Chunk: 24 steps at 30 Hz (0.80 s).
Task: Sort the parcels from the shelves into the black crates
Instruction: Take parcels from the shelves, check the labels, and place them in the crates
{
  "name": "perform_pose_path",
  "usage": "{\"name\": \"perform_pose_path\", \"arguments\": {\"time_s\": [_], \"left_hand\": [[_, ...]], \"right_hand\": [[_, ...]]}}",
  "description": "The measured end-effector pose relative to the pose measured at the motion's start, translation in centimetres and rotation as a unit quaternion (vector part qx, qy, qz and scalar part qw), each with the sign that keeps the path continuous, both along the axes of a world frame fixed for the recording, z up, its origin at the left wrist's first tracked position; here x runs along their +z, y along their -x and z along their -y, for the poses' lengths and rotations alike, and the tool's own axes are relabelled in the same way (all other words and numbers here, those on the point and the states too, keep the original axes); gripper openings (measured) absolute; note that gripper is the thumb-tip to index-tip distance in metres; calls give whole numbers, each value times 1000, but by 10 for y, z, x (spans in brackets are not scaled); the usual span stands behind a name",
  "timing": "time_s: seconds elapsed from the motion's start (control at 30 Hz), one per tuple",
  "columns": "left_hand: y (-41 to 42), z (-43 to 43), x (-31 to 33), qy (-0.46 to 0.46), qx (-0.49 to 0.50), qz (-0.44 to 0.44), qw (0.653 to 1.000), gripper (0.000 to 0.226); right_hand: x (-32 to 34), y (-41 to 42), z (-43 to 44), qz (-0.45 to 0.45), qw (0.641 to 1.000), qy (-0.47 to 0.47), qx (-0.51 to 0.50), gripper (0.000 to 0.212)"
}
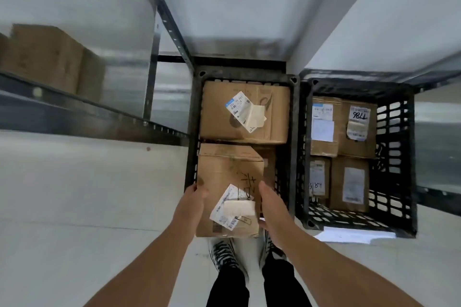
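I look straight down at two black crates on the floor. Between my hands is a brown cardboard parcel [228,182] with a crumpled white label, held over the near half of the left crate [193,132]. My left hand [193,197] grips its left side and my right hand [270,203] presses flat against its right side. Another brown parcel [269,122] with a white label lies in the far half of that crate. The right crate [404,157] holds several smaller labelled parcels [359,129].
Dark metal shelving with a slotted upright [172,25] rises to the left, and cardboard boxes [47,60] stand on a shelf at far left. A white sheet [354,234] lies on the floor before the right crate. My shoes [224,254] stand just behind the left crate.
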<state>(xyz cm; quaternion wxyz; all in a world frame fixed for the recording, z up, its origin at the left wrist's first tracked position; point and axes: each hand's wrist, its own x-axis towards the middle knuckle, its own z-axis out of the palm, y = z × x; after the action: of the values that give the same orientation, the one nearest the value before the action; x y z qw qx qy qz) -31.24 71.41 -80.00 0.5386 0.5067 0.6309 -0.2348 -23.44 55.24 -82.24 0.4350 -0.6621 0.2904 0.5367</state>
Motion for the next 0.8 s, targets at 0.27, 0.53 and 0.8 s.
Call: {"name": "perform_pose_path", "arguments": {"time_s": [0.27, 0.53, 0.8], "left_hand": [[-9, 1, -79, -72, -32, -27, 997, 40], [-25, 15, -102, -110, -104, -30, 988, 46], [-33, 29, -128, -165, -159, -74, 970, 70]], "right_hand": [[-75, 2, -21, 38, 998, -18, 48, 81], [-110, -10, -20, 32, 997, -13, 65, 86], [-130, -17, -20, 46, 993, 1, 110, 83]]}}
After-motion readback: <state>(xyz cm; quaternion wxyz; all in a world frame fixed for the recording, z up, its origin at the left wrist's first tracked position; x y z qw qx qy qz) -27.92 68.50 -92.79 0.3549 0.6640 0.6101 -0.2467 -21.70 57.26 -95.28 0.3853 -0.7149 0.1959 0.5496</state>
